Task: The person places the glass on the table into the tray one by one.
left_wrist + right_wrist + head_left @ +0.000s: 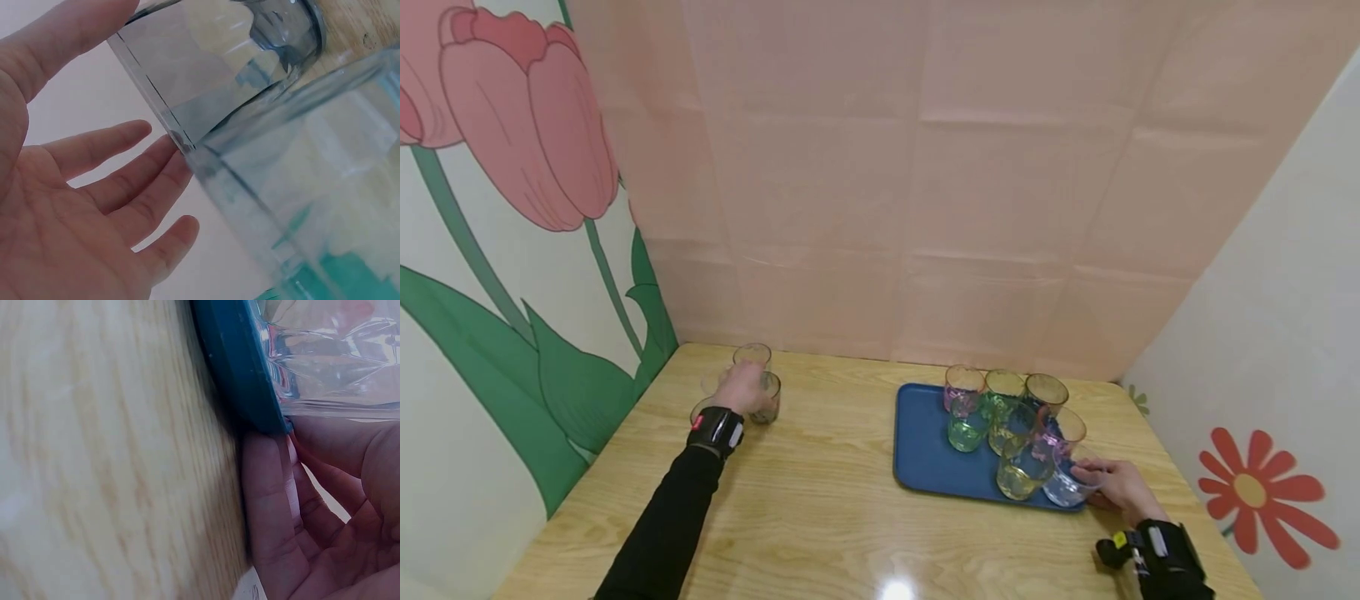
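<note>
At the back left of the table, my left hand (742,387) is among several drinking glasses. In the left wrist view its fingers are fairly straight and spread, with the thumb and some fingertips right at the rim of a grey-tinted glass (219,69). Another clear glass (312,169) stands close beside that one. On the right, my right hand (1120,485) pinches the corner of a blue tray (917,454), thumb at the rim and fingers at its outer underside. A clear glass (1063,485) stands on the tray right by the thumb.
The tray bears several tinted glasses: a pink one (964,382), a green one (967,433) and a yellow one (1022,475) among them. A wooden table (820,500) lies beneath everything. Behind it hangs a pinkish sheet (910,208), with painted walls at both sides.
</note>
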`<action>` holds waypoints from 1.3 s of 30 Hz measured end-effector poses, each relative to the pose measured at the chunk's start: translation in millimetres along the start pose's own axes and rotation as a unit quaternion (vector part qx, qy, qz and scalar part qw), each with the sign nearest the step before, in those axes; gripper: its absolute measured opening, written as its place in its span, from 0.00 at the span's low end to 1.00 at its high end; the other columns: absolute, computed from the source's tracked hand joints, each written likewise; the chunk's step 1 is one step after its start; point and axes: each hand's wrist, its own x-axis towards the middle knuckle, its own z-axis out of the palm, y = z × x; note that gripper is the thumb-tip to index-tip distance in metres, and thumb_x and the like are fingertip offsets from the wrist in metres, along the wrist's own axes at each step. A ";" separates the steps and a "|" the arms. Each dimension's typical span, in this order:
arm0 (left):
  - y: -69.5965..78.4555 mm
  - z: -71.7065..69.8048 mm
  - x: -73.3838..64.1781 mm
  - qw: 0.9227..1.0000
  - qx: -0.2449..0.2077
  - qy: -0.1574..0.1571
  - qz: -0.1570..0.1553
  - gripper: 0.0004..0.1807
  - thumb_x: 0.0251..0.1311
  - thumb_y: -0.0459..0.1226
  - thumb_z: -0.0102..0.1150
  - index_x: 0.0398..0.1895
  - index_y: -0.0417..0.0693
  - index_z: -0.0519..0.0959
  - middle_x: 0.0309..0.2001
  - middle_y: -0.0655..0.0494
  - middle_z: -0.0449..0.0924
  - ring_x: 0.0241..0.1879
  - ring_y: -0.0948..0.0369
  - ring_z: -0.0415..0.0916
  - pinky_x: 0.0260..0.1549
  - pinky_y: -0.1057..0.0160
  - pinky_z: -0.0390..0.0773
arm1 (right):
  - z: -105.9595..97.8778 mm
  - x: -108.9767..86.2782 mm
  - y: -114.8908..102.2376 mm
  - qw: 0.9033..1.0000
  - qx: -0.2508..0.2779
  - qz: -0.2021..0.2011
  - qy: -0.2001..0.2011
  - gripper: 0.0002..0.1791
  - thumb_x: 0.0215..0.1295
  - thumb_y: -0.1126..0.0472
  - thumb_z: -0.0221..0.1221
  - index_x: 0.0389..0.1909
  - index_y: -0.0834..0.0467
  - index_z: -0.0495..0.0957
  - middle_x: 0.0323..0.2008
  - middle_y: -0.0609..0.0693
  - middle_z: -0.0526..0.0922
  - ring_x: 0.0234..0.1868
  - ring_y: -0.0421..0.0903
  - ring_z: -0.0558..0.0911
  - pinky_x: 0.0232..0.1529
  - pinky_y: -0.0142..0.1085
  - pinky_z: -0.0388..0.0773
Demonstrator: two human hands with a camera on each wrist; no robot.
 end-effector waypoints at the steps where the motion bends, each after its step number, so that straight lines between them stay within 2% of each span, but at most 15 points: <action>1: 0.0 0.6 -0.1 1.000 0.005 0.001 0.004 0.41 0.42 0.38 0.83 0.60 0.30 0.75 0.58 0.30 0.76 0.62 0.35 0.69 0.64 0.33 0.61 | 0.2 -0.1 0.1 1.000 0.003 0.000 0.000 0.26 0.67 0.52 0.68 0.53 0.71 0.80 0.50 0.65 0.82 0.43 0.48 0.78 0.37 0.37 0.82; 4: 0.8 2.3 -0.2 1.000 0.009 0.000 0.016 0.42 0.42 0.39 0.84 0.60 0.29 0.75 0.58 0.30 0.76 0.61 0.36 0.70 0.65 0.35 0.62 | 0.5 -0.2 0.6 1.000 0.011 -0.001 0.001 0.27 0.67 0.53 0.68 0.53 0.72 0.79 0.46 0.62 0.84 0.39 0.46 0.79 0.36 0.38 0.83; 7: 1.7 3.8 0.1 1.000 -0.006 -0.007 0.017 0.45 0.44 0.40 0.83 0.63 0.26 0.73 0.61 0.28 0.73 0.62 0.34 0.69 0.65 0.37 0.65 | 0.9 -0.5 1.3 1.000 0.016 -0.004 0.002 0.26 0.67 0.54 0.68 0.53 0.73 0.79 0.42 0.56 0.85 0.36 0.43 0.80 0.35 0.38 0.84; 13: 3.1 6.8 1.0 0.999 -0.041 -0.023 -0.001 0.44 0.45 0.39 0.82 0.63 0.26 0.72 0.65 0.26 0.67 0.63 0.35 0.68 0.62 0.38 0.70 | 0.6 -0.2 1.2 1.000 0.023 -0.001 0.001 0.26 0.67 0.54 0.68 0.53 0.73 0.79 0.39 0.51 0.84 0.35 0.43 0.79 0.35 0.38 0.83; 16: 2.7 8.8 0.8 0.999 -0.043 -0.029 -0.005 0.41 0.44 0.38 0.83 0.59 0.28 0.74 0.61 0.29 0.71 0.58 0.37 0.73 0.57 0.40 0.75 | 0.8 -0.3 0.7 1.000 0.022 0.001 0.002 0.26 0.67 0.54 0.68 0.54 0.73 0.79 0.38 0.50 0.84 0.35 0.44 0.79 0.35 0.38 0.83; 20: 1.7 11.4 0.7 0.999 -0.040 -0.029 0.001 0.37 0.43 0.35 0.83 0.56 0.30 0.75 0.50 0.37 0.78 0.51 0.42 0.78 0.50 0.45 0.80 | 1.0 0.2 0.8 1.000 0.015 0.002 0.001 0.26 0.67 0.53 0.68 0.53 0.72 0.80 0.38 0.50 0.84 0.36 0.44 0.79 0.35 0.38 0.83; 22: 1.7 12.4 0.5 0.999 -0.045 -0.024 0.003 0.35 0.42 0.34 0.83 0.53 0.29 0.76 0.46 0.39 0.79 0.48 0.44 0.79 0.47 0.46 0.81 | 1.0 0.6 0.9 1.000 0.009 0.001 0.002 0.26 0.67 0.53 0.67 0.53 0.71 0.80 0.38 0.50 0.84 0.36 0.45 0.79 0.35 0.38 0.82; 25: 2.9 14.4 0.1 0.998 -0.060 -0.014 -0.003 0.33 0.40 0.33 0.83 0.49 0.30 0.76 0.46 0.39 0.77 0.47 0.44 0.77 0.46 0.46 0.80 | 0.9 1.0 1.1 1.000 0.006 -0.001 0.002 0.26 0.68 0.52 0.67 0.53 0.71 0.80 0.39 0.51 0.84 0.37 0.45 0.79 0.35 0.38 0.82; 29: 5.1 20.2 1.3 0.998 -0.065 0.009 -0.010 0.41 0.41 0.36 0.81 0.59 0.27 0.72 0.57 0.31 0.72 0.55 0.38 0.74 0.53 0.41 0.77 | 0.8 0.8 1.9 1.000 0.009 -0.003 0.003 0.26 0.67 0.52 0.67 0.54 0.72 0.80 0.40 0.52 0.84 0.37 0.45 0.79 0.35 0.38 0.82; 32: 7.9 24.1 3.3 0.997 -0.075 0.030 -0.010 0.49 0.42 0.36 0.79 0.68 0.27 0.65 0.64 0.26 0.65 0.61 0.34 0.70 0.59 0.38 0.73 | 0.8 0.5 2.3 1.000 0.014 -0.003 0.004 0.25 0.67 0.54 0.67 0.53 0.72 0.80 0.40 0.52 0.84 0.36 0.45 0.79 0.35 0.37 0.82; 35: 11.7 26.2 4.6 0.993 -0.104 0.048 -0.013 0.49 0.43 0.35 0.78 0.70 0.28 0.63 0.65 0.25 0.62 0.61 0.35 0.69 0.59 0.39 0.74 | 0.7 0.7 2.3 1.000 0.022 -0.002 0.003 0.24 0.67 0.54 0.68 0.52 0.71 0.81 0.39 0.51 0.84 0.36 0.44 0.79 0.34 0.37 0.82; 39: 15.4 30.4 5.5 0.988 -0.137 0.066 -0.018 0.47 0.44 0.37 0.78 0.68 0.33 0.65 0.63 0.30 0.62 0.57 0.39 0.70 0.55 0.42 0.76 | 1.1 0.3 2.0 1.000 0.029 0.001 0.006 0.24 0.67 0.54 0.68 0.51 0.71 0.81 0.37 0.48 0.84 0.35 0.44 0.79 0.34 0.37 0.83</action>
